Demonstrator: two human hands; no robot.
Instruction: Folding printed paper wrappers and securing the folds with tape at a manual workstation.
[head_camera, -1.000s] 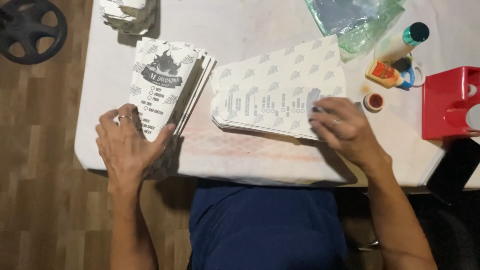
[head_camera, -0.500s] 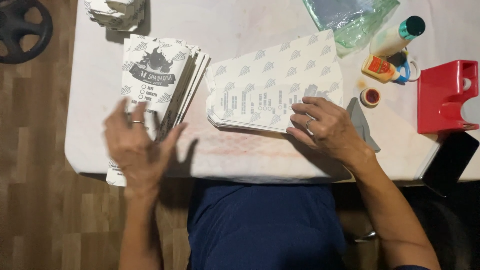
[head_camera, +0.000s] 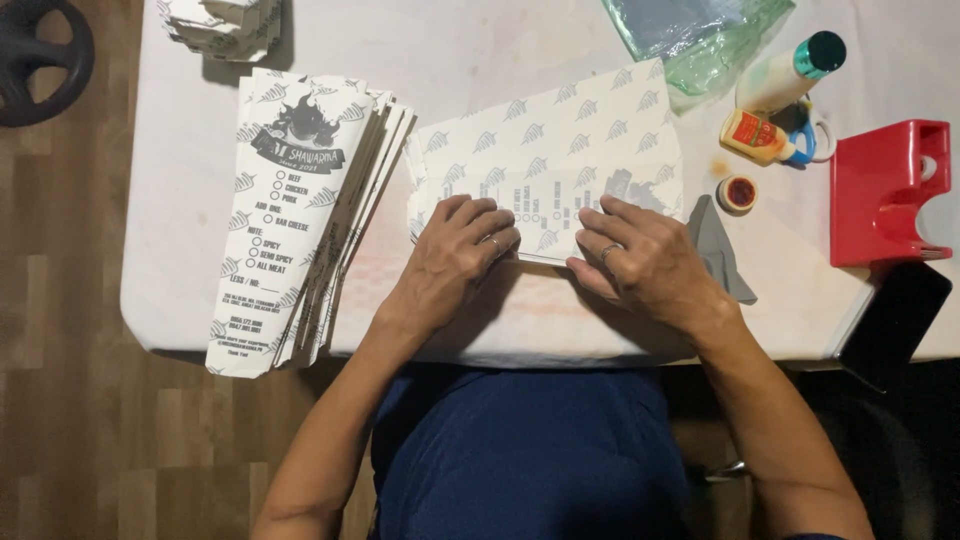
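A black wheel (head_camera: 40, 55) sits on the brown wood floor (head_camera: 70, 400) at ten o'clock. On the white bench (head_camera: 470, 50), a fanned pile of long paper sleeves (head_camera: 300, 220) lies at nine o'clock, white with grey leaf prints. In the middle lies a flat stack of the same printed paper (head_camera: 560, 150). The left hand (head_camera: 455, 255) presses flat on its near edge, grip loose, holding nothing. The right hand (head_camera: 645, 260) rests beside it, fingers spread, pinching the paper's edge. At two o'clock are a crinkly green plastic bag (head_camera: 700, 35), a white bottle (head_camera: 785, 75) and a shiny red holder (head_camera: 885, 195).
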